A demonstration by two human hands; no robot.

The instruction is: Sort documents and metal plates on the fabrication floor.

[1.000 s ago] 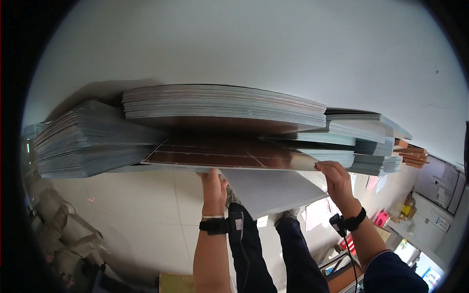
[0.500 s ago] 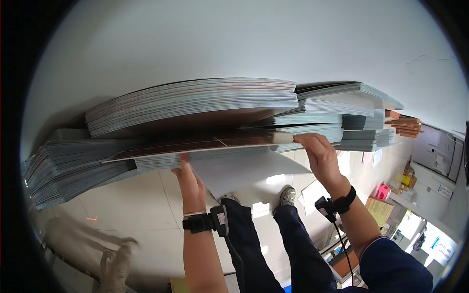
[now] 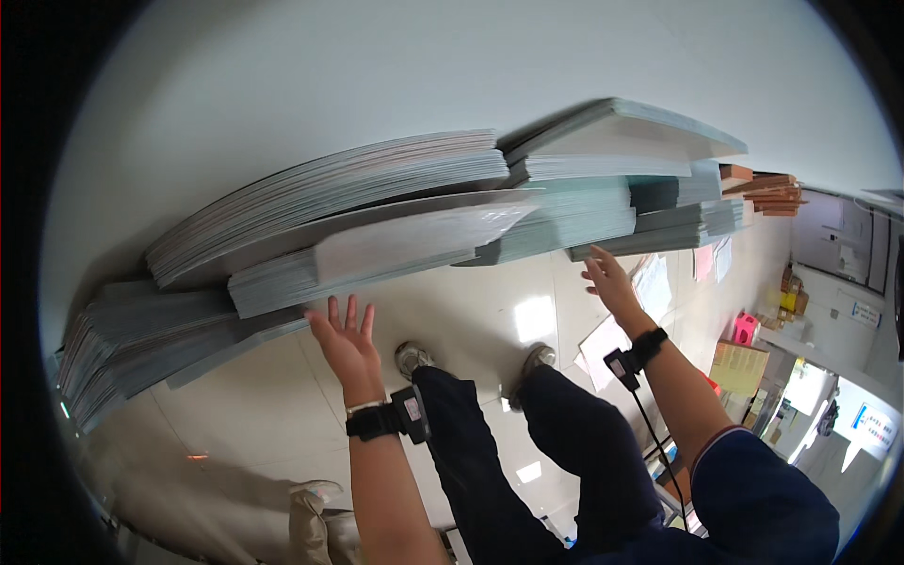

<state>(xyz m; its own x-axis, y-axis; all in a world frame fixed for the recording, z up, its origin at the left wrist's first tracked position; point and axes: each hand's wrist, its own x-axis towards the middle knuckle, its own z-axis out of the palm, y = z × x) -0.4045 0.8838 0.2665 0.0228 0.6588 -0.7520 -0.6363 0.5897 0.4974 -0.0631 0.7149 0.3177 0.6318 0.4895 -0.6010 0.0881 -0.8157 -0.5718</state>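
My left hand (image 3: 348, 347) is open, fingers spread and palm up, just below a stack of thin grey panels (image 3: 273, 284). Nothing is in it. My right hand (image 3: 617, 287) is open and holds nothing, its fingers loosely apart near the greenish-grey panels (image 3: 650, 235) on the right. Against the wall, a thick stack of panels (image 3: 330, 212) stands on edge. At its front is a single board (image 3: 273, 242), and a thin whitish sheet (image 3: 414, 243) hangs in front of the lower stack. Both wrists wear black straps with small boxes.
More grey panels (image 3: 141, 330) fan out at far left. Beyond the right-hand stacks lie reddish-brown pieces (image 3: 772, 193). Papers (image 3: 603, 348) lie on the tiled floor by my right arm. Another person's shoe and trouser leg (image 3: 309, 527) show at lower left. A pink stool (image 3: 746, 328) stands farther right.
The brown-faced board that both hands held has been let go and now rests against the thick stack. Both hands have opened. The other person's leg has moved right.
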